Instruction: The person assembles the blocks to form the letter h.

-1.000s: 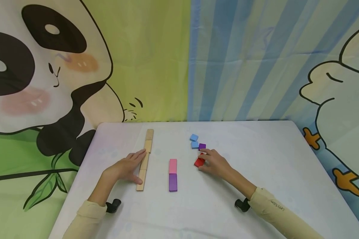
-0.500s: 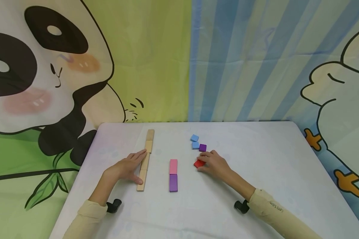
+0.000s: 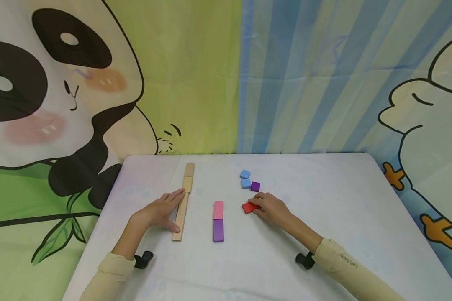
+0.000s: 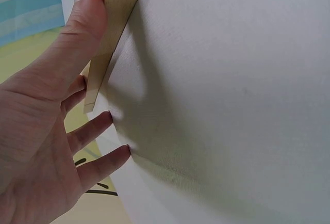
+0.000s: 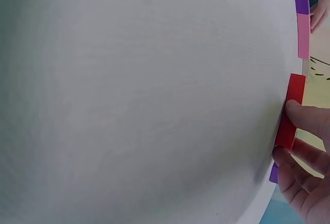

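Note:
A straight row of plain wooden blocks (image 3: 182, 205) lies on the left of the table. My left hand (image 3: 156, 214) is spread along its left side, with the thumb (image 4: 85, 20) touching the near part and the index fingertip by the middle. In the left wrist view the other fingers stretch out over the white surface. To the right, my right hand (image 3: 273, 209) pinches a red block (image 3: 250, 207) between thumb and fingers, low at the table. In the right wrist view the thumb presses one long face of the red block (image 5: 291, 111); the fingers sit at its end.
Between the hands, a pink block (image 3: 218, 210) and a longer purple block (image 3: 218, 230) stand end to end. Behind the right hand are two light blue blocks (image 3: 246, 183) and a small purple block (image 3: 255, 186). A printed curtain (image 3: 196, 83) hangs behind the table.
My right hand has drawn slightly towards me, away from the small purple block. The red block has turned and lies flatter, pointing left. My left hand stays where it was.

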Demonstrator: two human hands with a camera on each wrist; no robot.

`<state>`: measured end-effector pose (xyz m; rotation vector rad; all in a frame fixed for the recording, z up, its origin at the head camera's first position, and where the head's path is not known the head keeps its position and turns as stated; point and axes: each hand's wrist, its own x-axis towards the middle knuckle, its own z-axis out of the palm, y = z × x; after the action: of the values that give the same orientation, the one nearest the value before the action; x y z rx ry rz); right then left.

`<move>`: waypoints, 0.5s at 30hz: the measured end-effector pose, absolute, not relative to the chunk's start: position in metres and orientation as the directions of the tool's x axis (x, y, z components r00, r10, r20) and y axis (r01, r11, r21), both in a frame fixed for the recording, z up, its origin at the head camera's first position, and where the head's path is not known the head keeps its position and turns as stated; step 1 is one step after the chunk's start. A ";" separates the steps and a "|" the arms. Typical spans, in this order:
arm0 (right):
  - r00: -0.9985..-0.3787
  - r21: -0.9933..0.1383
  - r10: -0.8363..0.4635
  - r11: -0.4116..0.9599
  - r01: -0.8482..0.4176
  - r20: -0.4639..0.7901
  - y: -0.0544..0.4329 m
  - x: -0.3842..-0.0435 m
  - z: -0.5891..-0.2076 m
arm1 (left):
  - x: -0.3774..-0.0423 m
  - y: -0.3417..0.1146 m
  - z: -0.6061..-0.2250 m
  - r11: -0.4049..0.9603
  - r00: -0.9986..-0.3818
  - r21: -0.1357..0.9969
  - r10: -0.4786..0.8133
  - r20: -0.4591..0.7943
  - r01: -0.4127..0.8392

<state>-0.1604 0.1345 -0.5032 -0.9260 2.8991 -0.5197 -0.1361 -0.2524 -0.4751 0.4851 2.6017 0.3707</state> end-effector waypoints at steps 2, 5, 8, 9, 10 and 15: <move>-0.816 -0.330 -0.575 0.761 -0.559 0.057 0.135 -0.160 -0.504 | -0.136 -0.252 -0.476 0.902 -0.829 0.336 0.396 -0.395 0.270; -0.814 -0.329 -0.576 0.757 -0.564 0.068 0.135 -0.160 -0.504 | -0.136 -0.252 -0.476 0.906 -0.830 0.332 0.389 -0.401 0.264; -0.821 -0.337 -0.567 0.761 -0.554 0.069 0.135 -0.160 -0.503 | -0.136 -0.251 -0.476 0.908 -0.830 0.327 0.385 -0.404 0.262; -0.825 -0.349 -0.561 0.761 -0.546 0.068 0.134 -0.160 -0.502 | -0.135 -0.251 -0.475 0.909 -0.830 0.325 0.384 -0.405 0.261; -0.831 -0.360 -0.552 0.763 -0.537 0.069 0.133 -0.161 -0.500 | -0.135 -0.251 -0.475 0.908 -0.830 0.326 0.385 -0.405 0.262; -0.836 -0.427 -0.538 0.733 -0.529 0.111 0.118 -0.167 -0.488 | -0.135 -0.250 -0.472 0.903 -0.830 0.336 0.392 -0.397 0.266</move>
<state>-0.1672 0.1176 -0.4877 -0.8941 2.9065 -0.7068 -0.1347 -0.2502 -0.4723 0.4773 2.5999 0.3691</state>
